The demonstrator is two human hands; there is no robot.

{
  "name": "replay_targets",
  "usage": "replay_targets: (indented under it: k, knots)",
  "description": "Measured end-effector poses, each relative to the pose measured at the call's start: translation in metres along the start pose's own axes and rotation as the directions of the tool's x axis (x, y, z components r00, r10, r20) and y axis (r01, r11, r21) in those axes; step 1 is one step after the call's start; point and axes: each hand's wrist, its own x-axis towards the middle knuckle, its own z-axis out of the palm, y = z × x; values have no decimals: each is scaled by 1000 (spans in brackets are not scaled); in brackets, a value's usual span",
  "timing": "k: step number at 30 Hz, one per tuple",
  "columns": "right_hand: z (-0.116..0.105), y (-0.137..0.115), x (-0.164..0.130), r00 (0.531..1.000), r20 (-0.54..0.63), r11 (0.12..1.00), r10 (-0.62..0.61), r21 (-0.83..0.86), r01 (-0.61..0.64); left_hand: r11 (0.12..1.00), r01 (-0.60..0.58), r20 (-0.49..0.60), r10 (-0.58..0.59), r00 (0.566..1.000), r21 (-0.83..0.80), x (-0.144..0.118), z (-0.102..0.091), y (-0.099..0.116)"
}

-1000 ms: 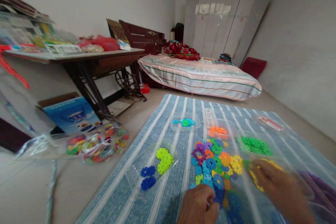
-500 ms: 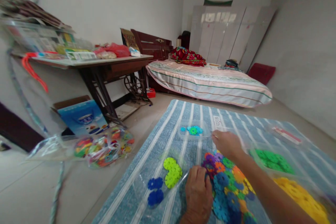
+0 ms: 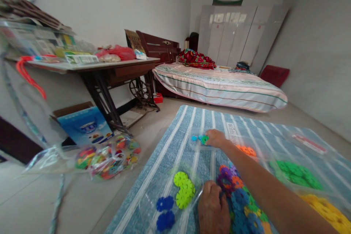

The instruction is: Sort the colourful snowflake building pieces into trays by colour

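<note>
Two hands were in view over the striped mat (image 3: 175,146). Your right hand (image 3: 215,138) reached far forward, fingers drawn together at the turquoise pieces (image 3: 199,139) in the small clear tray (image 3: 192,142); whether it pinched one, you could not tell. Your left hand (image 3: 213,210) lay curled, knuckles up, touching the mixed pile of coloured discs (image 3: 241,197), just beside the lime-green discs (image 3: 184,189) and dark blue discs (image 3: 165,212). A bag of toys (image 3: 108,157) lay on the floor.
</note>
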Motion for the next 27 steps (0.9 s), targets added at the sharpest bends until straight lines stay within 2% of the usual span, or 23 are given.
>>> replay_targets:
  k: [4, 8, 11, 14, 18, 22, 24, 25, 27]
  knots:
    - [-1, 2, 6, 1000, 10, 998, 25, 49, -26, 1000, 8, -10, -8, 1000, 13, 0, -1, 2]
    - [-20, 3, 0, 1000, -5, 994, 25, 102, -25, 999, -46, -38, 47, 998, 28, 1, -3, 3]
    - [-44, 14, -24, 998, -51, 993, 39, 115, -33, 993, -103, -81, 107, 991, 53, 4, -4, 2]
    - [-67, 40, -68, 988, -104, 990, 118, 93, -108, 986, -158, -114, 164, 980, 61, 6, -2, 0]
    - [-82, 97, -133, 937, -150, 946, 316, -28, -323, 977, -203, -121, 211, 970, 70, 9, 0, -2]
    - [-83, 153, -176, 804, -144, 785, 577, -174, -595, 972, -215, -132, 227, 965, 94, 12, -1, -2]
    - [-79, 164, -189, 758, -138, 731, 637, -202, -652, 970, -217, -133, 230, 964, 105, 14, -1, -2]
    - [-76, 163, -194, 752, -135, 727, 645, -198, -658, 970, -218, -130, 232, 964, 110, 14, -1, -3]
    - [-66, 148, -202, 785, -112, 768, 610, -159, -620, 969, -217, -117, 230, 966, 118, 15, 0, -4]
